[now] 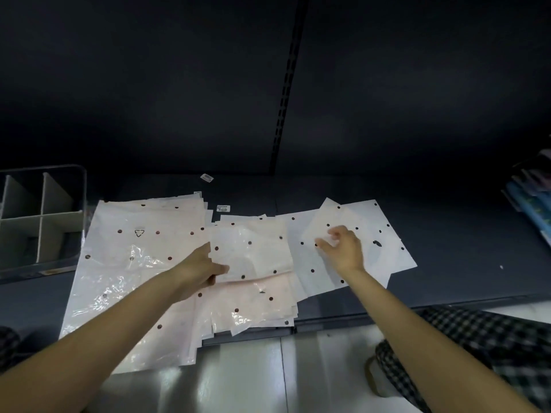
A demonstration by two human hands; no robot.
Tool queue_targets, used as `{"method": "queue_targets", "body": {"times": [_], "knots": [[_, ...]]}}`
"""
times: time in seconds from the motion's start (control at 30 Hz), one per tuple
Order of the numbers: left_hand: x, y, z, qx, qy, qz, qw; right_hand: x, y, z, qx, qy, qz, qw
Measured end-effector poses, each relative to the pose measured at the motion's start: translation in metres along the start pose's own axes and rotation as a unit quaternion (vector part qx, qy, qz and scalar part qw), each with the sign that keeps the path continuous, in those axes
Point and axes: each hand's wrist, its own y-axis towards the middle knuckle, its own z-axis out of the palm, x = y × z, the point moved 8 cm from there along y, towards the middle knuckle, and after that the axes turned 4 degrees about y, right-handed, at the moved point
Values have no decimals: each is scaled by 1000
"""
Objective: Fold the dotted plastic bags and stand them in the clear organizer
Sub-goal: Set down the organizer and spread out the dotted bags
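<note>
Several translucent white plastic bags with dark dots lie spread on a dark shelf. A large stack [131, 263] is at the left, a smaller stack [256, 302] in the middle, and loose flat bags [366, 231] at the right. My left hand [202, 269] pinches the left edge of the top middle bag [253, 251], thumb on top. My right hand [343, 245] hovers over the right bags with fingers loosely curled, holding nothing. The clear organizer [76, 186] with white dividers stands at the far left.
The dark shelf [447, 263] has a slotted upright at the back wall. Two small labels [223, 208] lie behind the bags. Colourful packaged goods [533, 201] sit at the far right. A pale tiled floor [253, 380] and checked trousers lie below the shelf edge.
</note>
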Motion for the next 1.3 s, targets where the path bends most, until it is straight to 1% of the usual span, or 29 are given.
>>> {"method": "queue_targets", "body": {"times": [0.07, 0.1, 0.13, 0.2, 0.23, 0.27, 0.33, 0.37, 0.43, 0.5, 0.53, 0.7, 0.8, 0.87, 0.93, 0.97, 1.0, 1.03, 1.07, 1.13, 1.2, 1.23, 1.27, 1.3], "knots": [[5, 5, -3, -3, -44, -10, 999, -36, 7, -1, 41, -150, 12, 988], [8, 8, -4, -3, -87, -19, 996, -48, 8, -2, 49, -194, 15, 980], [11, 11, -2, 7, -142, -36, 989, -55, 9, -2, 44, -211, 10, 976], [10, 15, 7, 48, -250, -75, 964, -59, 10, -5, 15, -204, -14, 979], [8, 17, 11, 62, -276, -84, 955, -57, 10, -6, 0, -196, -26, 980], [6, 18, 14, 68, -278, -88, 954, -55, 10, -6, -10, -195, -35, 980], [3, 21, 16, 60, -242, -84, 965, -52, 11, -6, -13, -206, -43, 978], [3, 21, 14, 49, -204, -75, 975, -52, 12, -5, -7, -215, -42, 976], [4, 21, 8, 12, -67, -47, 997, -51, 13, -3, 7, -234, -37, 972], [2, 21, -3, -47, 75, -11, 996, -51, 12, -2, 11, -238, -39, 970], [2, 22, -8, -76, 108, 7, 991, -51, 11, -3, 9, -238, -44, 970], [5, 28, -20, -163, 100, 43, 981, -56, 13, -7, -14, -233, -43, 971], [4, 26, -29, -235, 130, 76, 960, -53, 16, -8, -17, -250, -56, 967], [1, 21, -36, -275, 153, 101, 944, -53, 18, -10, -10, -256, -47, 966], [-5, 16, -38, -298, 166, 134, 930, -48, 18, -13, -17, -226, -25, 974], [-10, 14, -36, -299, 164, 152, 928, -41, 16, -14, -27, -191, -13, 981], [-14, 12, -32, -288, 152, 168, 931, -30, 14, -11, -34, -146, -4, 989], [-19, 10, -25, -260, 130, 181, 940, -17, 12, -6, -32, -93, 4, 995], [-23, 9, -15, -212, 105, 188, 953, -2, 8, 4, -18, -33, 14, 999], [-24, 5, 14, -83, 78, 180, 977, 29, -5, 33, 47, 96, 46, 993], [-18, 1, 44, 36, 87, 141, 985, 55, -25, 65, 128, 183, 76, 972], [-15, 0, 54, 61, 91, 129, 986, 66, -35, 80, 168, 214, 79, 959], [-13, 1, 58, 50, 94, 128, 986, 75, -43, 92, 202, 235, 71, 948], [-13, 3, 55, 10, 96, 135, 986, 81, -48, 100, 221, 238, 51, 944]]}}
